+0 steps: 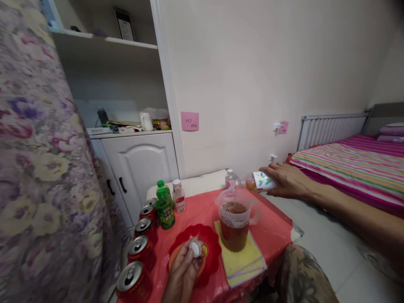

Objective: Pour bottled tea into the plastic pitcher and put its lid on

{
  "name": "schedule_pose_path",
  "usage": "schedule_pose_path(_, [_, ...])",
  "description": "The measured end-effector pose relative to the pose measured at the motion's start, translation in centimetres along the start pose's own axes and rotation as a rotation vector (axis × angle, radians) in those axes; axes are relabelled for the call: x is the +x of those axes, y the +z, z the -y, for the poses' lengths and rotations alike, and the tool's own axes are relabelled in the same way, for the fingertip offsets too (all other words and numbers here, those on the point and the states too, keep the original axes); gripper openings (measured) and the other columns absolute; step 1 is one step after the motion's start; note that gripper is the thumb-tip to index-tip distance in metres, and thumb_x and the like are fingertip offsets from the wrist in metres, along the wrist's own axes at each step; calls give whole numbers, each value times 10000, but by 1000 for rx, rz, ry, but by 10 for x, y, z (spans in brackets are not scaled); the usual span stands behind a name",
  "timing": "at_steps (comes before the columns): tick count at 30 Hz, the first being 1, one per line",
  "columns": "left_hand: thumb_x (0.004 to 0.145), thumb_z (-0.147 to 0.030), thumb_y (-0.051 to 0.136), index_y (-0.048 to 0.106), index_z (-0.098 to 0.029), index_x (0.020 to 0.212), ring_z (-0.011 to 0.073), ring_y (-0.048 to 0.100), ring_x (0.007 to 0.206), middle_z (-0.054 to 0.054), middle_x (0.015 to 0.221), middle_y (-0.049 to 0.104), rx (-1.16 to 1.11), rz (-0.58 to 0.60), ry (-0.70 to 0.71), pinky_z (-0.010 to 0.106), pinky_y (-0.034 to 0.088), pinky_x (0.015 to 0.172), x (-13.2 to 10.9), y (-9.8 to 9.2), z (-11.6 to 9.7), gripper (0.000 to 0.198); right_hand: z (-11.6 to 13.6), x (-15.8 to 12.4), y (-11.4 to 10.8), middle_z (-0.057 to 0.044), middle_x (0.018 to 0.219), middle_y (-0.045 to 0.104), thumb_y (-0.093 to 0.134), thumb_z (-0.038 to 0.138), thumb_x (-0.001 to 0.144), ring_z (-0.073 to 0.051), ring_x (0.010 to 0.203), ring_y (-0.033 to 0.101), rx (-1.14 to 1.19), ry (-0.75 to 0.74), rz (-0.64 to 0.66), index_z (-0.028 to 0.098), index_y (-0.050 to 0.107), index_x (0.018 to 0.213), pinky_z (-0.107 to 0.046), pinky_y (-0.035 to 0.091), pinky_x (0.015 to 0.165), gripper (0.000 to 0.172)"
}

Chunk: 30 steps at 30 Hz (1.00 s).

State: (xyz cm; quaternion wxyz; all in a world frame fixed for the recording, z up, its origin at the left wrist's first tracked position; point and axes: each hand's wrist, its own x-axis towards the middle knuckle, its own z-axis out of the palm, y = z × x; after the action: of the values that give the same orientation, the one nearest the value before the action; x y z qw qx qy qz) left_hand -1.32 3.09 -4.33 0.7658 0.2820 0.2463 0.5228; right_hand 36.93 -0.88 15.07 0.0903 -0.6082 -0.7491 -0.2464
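Observation:
My right hand [280, 179] grips a bottle [263, 181] with a white label, tipped on its side. Its neck points left, over a clear plastic measuring jug [235, 227]. Reddish-brown liquid with foam on top stands in the jug, which rests on a folded yellow cloth [243, 261]. Between the fingers of my left hand [186, 265] is a white bottle cap [195, 249]. That hand is above a red scalloped bowl [214, 261], whose contents it partly hides.
Several red drink cans [139, 248] line the left edge of the red-covered table [198, 206]. Green bottles [165, 210] and a clear bottle [179, 198] stand beside them. Another clear bottle [230, 180] is behind the jug. A bed [347, 160] is at right.

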Motion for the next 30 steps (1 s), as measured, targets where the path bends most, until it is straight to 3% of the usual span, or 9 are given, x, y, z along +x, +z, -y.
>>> schedule_pose_path(15, [741,-222,803,751,-186,1029,195,730,924,75,1029,785,-37,-28,-7,306,593,857,1,-1,1,295,0,-1,0,-114,1023,664,681,383,757,-296,934,622,-28,4,36,194,535,1238,-346,389,706,537])
schedule_pose_path(20, [722,-195,815,754,-192,1009,182,735,920,62,1013,792,-48,-52,-10,263,593,838,2,0,1,293,1,0,-2,-109,1010,664,665,390,772,-294,924,620,-28,-3,43,196,529,1243,-347,389,706,528])
schedule_pose_path(25, [733,-198,805,745,-191,1040,190,731,965,72,1040,792,-51,-16,-16,282,583,890,1,-1,1,313,1,-1,-2,-107,1008,664,682,364,748,-292,925,615,-38,-2,41,199,530,1239,-343,383,707,540])
schedule_pose_path(30, [700,-183,828,751,-199,1011,185,736,918,65,1030,793,-59,-68,-21,287,598,843,0,1,0,321,1,-1,-2,-107,1007,666,680,358,750,-288,925,615,-32,-6,34,198,529,1242,-341,381,704,539])
